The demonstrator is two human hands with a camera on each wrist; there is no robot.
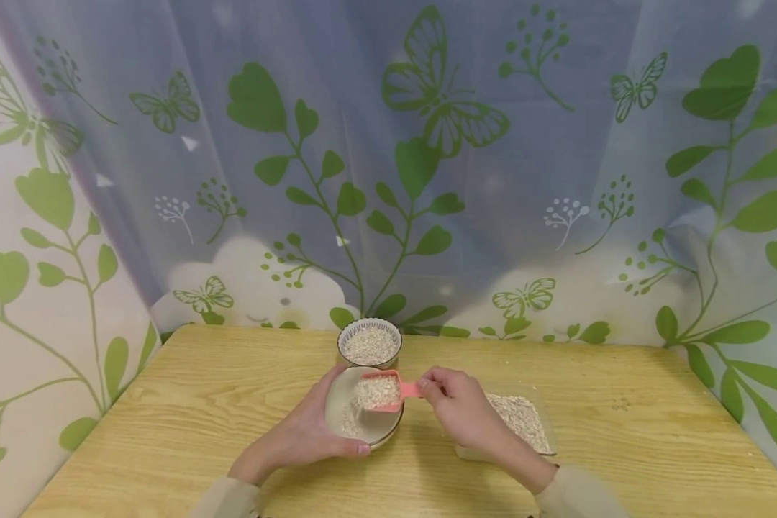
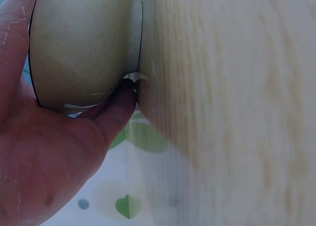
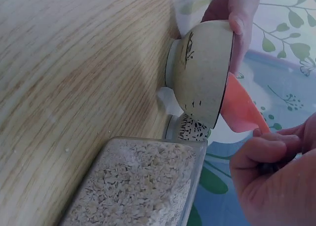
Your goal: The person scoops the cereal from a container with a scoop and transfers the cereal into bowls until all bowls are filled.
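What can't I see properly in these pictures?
Head view: part of the see-through rectangular box of pale flakes, covered by the right hand and wrist.
Head view: the lower front of the white, dark-patterned round bowl, hidden behind the cream, dark-rimmed round bowl.
Left wrist view: the cream bowl's inside, hidden by its own wall; the top picture edge cuts the bowl off.
Right wrist view: the pink scoop's tip, hidden by the cream bowl.

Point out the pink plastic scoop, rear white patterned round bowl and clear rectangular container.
Pink plastic scoop [image 3: 241,107]: right wrist view, outer side of its head.
Rear white patterned round bowl [image 1: 369,324]: head view, far inner wall.
Clear rectangular container [image 3: 193,184]: right wrist view, side wall.
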